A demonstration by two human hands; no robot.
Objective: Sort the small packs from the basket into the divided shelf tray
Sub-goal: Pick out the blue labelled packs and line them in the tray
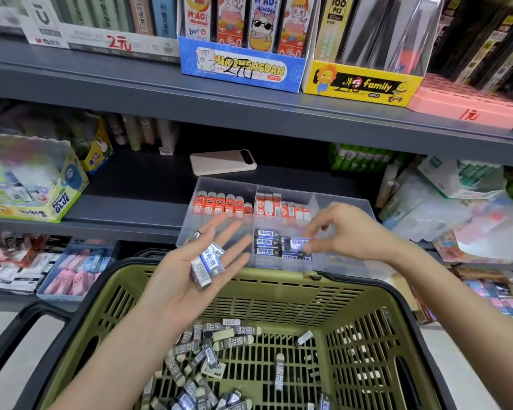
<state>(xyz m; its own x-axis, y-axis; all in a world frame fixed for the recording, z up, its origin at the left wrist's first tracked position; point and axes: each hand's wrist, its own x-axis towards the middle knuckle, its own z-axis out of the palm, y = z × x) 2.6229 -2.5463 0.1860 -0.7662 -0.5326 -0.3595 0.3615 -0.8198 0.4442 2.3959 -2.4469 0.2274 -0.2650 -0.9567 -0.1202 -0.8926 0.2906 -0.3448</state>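
Now my left hand (175, 287) lies palm-up, fingers straight, bearing small blue-and-white rectangular packs (208, 265) pointing along its fingers; right hand (347, 232), beside it, pinches one crosswise pack (297, 242) over the clear plastic divided tray (342, 204).

Dark grey shelf (137, 184): clear divided tray (228, 184) at near edge, right of centre. Pale flat power bank (222, 165) just beyond it. Yellow glue box (62, 196) at left. Green packs (359, 158) far right.
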